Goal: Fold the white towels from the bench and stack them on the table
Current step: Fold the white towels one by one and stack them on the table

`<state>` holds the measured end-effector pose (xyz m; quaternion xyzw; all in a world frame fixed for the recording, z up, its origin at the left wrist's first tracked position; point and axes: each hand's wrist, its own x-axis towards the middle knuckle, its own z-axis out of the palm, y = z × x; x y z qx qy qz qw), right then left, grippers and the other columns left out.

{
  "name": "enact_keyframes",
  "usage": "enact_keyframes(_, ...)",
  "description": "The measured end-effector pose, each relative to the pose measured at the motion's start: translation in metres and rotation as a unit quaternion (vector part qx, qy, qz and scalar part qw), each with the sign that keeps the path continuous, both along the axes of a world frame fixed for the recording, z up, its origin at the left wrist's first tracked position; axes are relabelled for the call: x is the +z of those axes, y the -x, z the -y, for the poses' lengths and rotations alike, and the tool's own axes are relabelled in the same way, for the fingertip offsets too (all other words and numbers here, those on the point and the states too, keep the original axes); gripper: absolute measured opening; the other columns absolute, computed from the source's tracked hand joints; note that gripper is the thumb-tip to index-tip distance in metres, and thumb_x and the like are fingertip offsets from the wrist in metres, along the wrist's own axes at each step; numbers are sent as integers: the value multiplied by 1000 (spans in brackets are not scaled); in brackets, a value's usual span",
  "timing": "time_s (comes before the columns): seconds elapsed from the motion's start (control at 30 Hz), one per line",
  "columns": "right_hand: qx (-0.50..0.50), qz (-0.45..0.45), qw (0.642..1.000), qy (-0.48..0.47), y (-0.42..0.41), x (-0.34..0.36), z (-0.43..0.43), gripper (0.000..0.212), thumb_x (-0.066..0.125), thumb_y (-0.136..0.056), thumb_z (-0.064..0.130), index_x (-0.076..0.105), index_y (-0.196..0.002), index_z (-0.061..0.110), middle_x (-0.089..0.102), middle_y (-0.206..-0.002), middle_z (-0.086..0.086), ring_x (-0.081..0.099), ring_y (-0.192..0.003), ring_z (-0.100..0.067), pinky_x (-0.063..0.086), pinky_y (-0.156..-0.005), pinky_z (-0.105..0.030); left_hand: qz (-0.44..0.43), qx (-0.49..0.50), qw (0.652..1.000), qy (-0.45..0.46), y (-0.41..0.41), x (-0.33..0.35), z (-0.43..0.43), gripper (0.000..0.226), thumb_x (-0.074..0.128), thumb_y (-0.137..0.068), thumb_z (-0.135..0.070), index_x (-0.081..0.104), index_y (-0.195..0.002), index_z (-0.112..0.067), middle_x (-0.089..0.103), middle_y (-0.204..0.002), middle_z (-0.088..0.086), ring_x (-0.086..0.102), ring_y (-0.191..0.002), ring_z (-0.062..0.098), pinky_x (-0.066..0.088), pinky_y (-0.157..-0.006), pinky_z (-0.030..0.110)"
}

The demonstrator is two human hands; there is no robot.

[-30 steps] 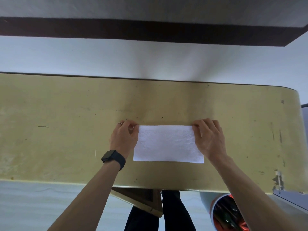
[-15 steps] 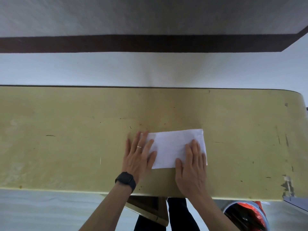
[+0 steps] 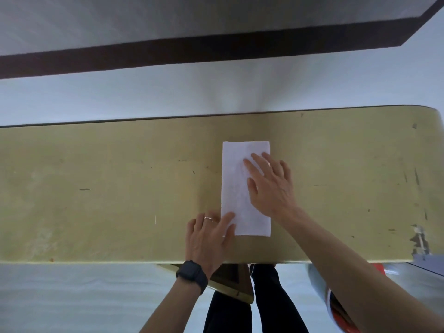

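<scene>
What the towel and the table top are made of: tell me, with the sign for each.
Towel: soft white cloth, probably cotton, matte. It lies in flat folded layers, and its weave is too blurred to tell. Table: hard yellow-olive top, likely painted or laminated board, with a dull sheen. Dark scratches mark it, and a chip at its right edge shows paler material.

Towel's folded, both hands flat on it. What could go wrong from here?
1. The right hand lies flat on the towel rather than gripping it, so a sideways smoothing stroke could drag the layers out of line.
2. The left hand touches only the near left corner. The far end is free and may swing or bunch on the table.
</scene>
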<state>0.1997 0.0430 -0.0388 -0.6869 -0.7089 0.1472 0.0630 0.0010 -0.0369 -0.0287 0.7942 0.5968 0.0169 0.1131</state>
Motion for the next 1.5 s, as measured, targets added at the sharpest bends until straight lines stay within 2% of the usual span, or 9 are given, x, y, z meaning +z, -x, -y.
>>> enact_keyframes(0.13,43,-46,997,-53,-10,-5,81,57,50,-97,42,48,-146,15,39,-157,0,32,-147,-18,29,-117,-48,24,-116,993,-24,16,-10,6,50,67,-82,-44,60,-129,-30,54,-139,6,50,-125,28,42,-104,45)
enact_keyframes(0.23,128,-16,991,-30,-22,-13,141,75,58,-91,56,42,-150,11,31,-161,-2,26,-150,-19,30,-115,-56,27,-233,972,-1,28,-23,12,65,68,-81,-56,56,-136,-22,45,-152,3,41,-141,24,38,-110,50)
enact_keyframes(0.3,156,15,987,-29,-28,-20,163,76,59,-91,59,43,-150,13,32,-161,-3,27,-150,-20,33,-113,-57,14,-274,962,4,31,-32,21,67,70,-82,-56,54,-137,-21,45,-149,2,42,-139,24,40,-109,50)
enact_keyframes(0.43,133,19,985,-110,-29,-34,178,50,73,-87,27,63,-134,18,49,-150,-1,44,-141,-19,42,-106,-52,47,-311,946,-81,32,-32,34,34,60,-87,-10,63,-118,-23,56,-125,-1,54,-118,25,39,-106,40)
enact_keyframes(0.73,148,-40,976,-157,-30,-27,184,26,72,-82,15,77,-107,19,64,-130,-10,60,-120,-26,43,-103,-45,96,-299,947,-66,34,-11,50,32,68,-77,3,70,-98,-21,68,-97,-6,65,-94,20,44,-91,32)
enact_keyframes(0.93,122,-128,982,-61,-32,14,161,20,62,-89,22,75,-103,18,71,-113,3,64,-107,-21,45,-91,-36,213,-94,965,118,18,31,23,16,62,-87,-23,74,-98,-24,71,-88,-9,64,-90,17,49,-84,33)
enact_keyframes(1.1,-127,-295,942,100,-23,50,101,14,62,-97,28,64,-83,27,61,-66,15,54,-62,-5,40,-58,-17,367,160,870,288,-4,56,-43,16,72,-89,-22,67,-104,-25,66,-86,-16,62,-75,2,50,-71,15)
enact_keyframes(1.27,-294,-340,882,142,-8,37,52,23,55,-100,34,55,-84,17,59,-71,3,48,-57,-5,38,-52,-13,406,275,822,290,-26,30,-84,23,66,-94,-29,57,-115,-29,64,-101,-2,63,-85,15,53,-67,29)
enact_keyframes(1.5,-341,-265,889,149,4,17,34,26,39,-103,44,54,-97,25,64,-79,4,60,-76,-23,49,-68,-39,356,294,859,221,-38,6,-91,19,62,-95,-31,58,-114,-28,67,-94,-1,63,-85,13,51,-70,27)
